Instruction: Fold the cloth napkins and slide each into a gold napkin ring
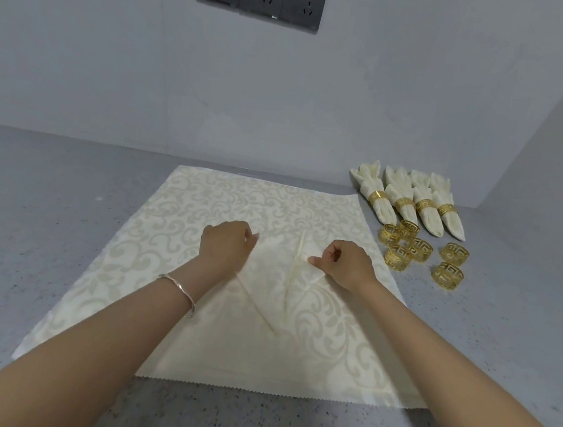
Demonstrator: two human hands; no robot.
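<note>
The grey speckled bench (48, 225) carries a large cream cloth napkin (206, 199) with a scroll pattern, spread across its middle. The napkin's zigzag near edge lies close to the bench's front edge, and parts of it are folded inward, showing a plainer side. At the far right four folded napkins (430, 221) lie side by side, each in a gold ring (424, 205). Just in front of them six loose gold rings (421, 250) sit clustered.

Head-worn view, forward and down, close
</note>
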